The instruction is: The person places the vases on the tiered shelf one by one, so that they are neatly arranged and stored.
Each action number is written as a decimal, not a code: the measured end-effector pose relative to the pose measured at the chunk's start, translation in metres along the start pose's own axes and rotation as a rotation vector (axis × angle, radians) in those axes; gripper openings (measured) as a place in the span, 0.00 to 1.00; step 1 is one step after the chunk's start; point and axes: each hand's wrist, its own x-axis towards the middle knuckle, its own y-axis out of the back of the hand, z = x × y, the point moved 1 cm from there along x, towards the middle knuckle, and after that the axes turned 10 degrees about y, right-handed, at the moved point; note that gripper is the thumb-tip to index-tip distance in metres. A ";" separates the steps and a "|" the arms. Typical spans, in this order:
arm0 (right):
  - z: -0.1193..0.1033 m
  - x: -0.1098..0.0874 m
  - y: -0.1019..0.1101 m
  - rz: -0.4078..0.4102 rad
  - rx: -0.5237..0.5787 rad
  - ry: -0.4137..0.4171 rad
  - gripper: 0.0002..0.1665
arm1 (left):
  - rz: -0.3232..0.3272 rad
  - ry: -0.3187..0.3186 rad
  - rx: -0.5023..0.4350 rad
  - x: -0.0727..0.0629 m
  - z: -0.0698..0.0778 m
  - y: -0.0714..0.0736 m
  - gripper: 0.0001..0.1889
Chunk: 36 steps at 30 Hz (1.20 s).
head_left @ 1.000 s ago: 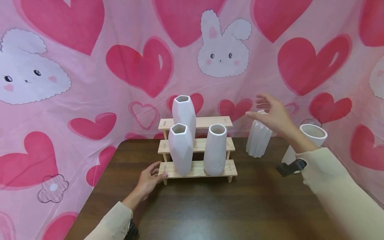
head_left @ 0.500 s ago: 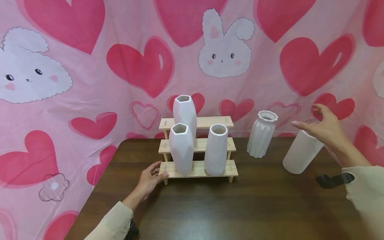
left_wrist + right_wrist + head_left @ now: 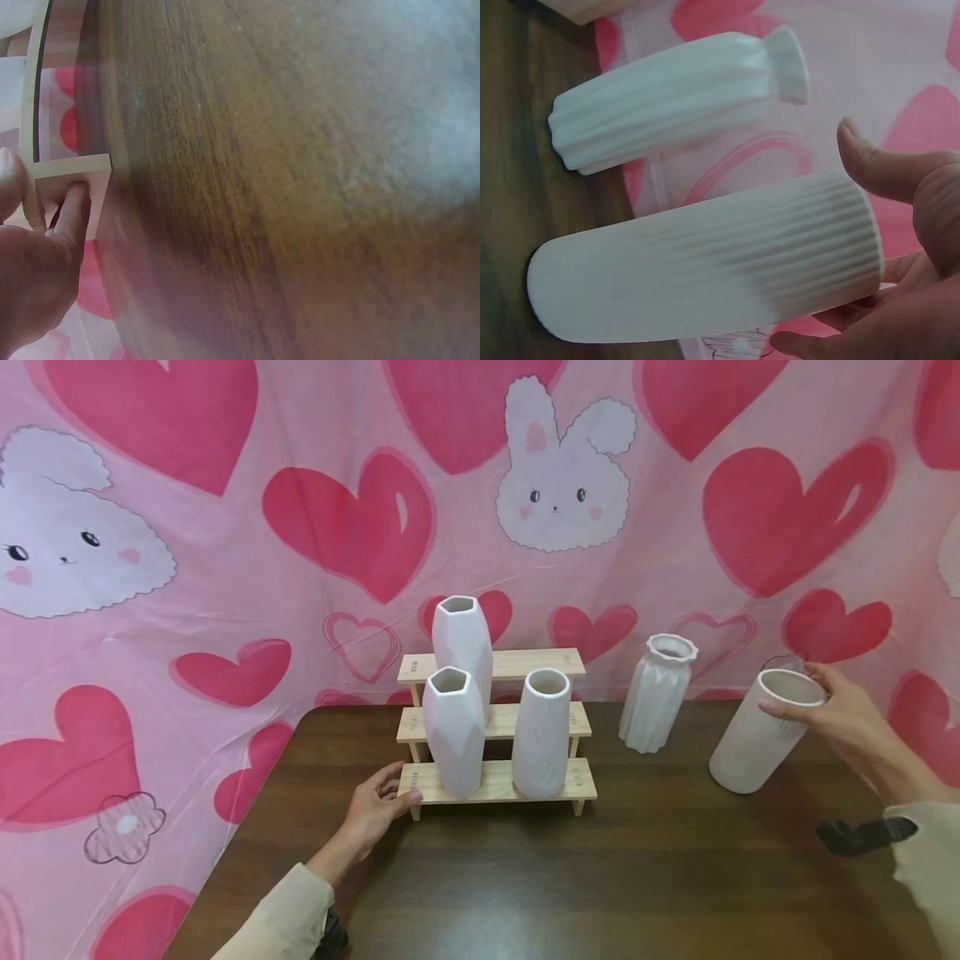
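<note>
My left hand (image 3: pixel 372 814) grips the left end of the lowest step of a three-tier wooden display stand (image 3: pixel 495 782). In the left wrist view its thumb lies on the board and a finger presses the stand's leg (image 3: pixel 94 169). At the right, my right hand (image 3: pixel 855 714) is spread around the mouth of a wide white ribbed vase (image 3: pixel 757 743). The right wrist view shows its thumb (image 3: pixel 881 169) apart from that vase, with the other fingers behind it. A narrow-necked fluted white vase (image 3: pixel 654 697) stands to its left on the table.
On the stand are a faceted vase (image 3: pixel 453 735) and a round tapered vase (image 3: pixel 540 739) on the lowest step, with a taller faceted vase (image 3: pixel 461 635) behind. A pink heart-patterned cloth (image 3: pixel 360 527) hangs behind the dark wooden table (image 3: pixel 480 885).
My right hand has moved right and down from above the fluted vase to the wide ribbed vase's mouth. My left hand has stayed on the stand.
</note>
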 end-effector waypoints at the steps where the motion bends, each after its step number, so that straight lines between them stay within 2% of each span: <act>1: 0.003 0.000 -0.001 0.027 -0.024 0.013 0.56 | 0.001 0.000 0.002 0.000 0.000 0.000 0.34; 5: 0.014 0.003 -0.005 0.115 -0.054 0.034 0.42 | 0.006 0.007 0.008 0.000 0.000 0.000 0.34; 7: 0.018 0.005 -0.007 0.136 -0.061 0.026 0.40 | 0.007 0.011 0.009 0.000 0.000 0.001 0.34; 12: 0.019 0.005 -0.010 0.130 -0.085 0.008 0.42 | 0.006 0.010 0.003 -0.001 0.001 0.001 0.34; 20: 0.017 0.003 -0.010 0.110 -0.066 0.001 0.48 | 0.014 0.010 0.011 0.000 -0.001 0.001 0.35; 28: 0.017 0.001 -0.008 0.121 -0.095 -0.015 0.46 | 0.011 0.015 0.005 0.000 0.000 0.000 0.35; 36: 0.012 -0.006 -0.009 0.139 -0.087 0.019 0.40 | 0.009 0.018 0.012 -0.001 0.000 0.001 0.35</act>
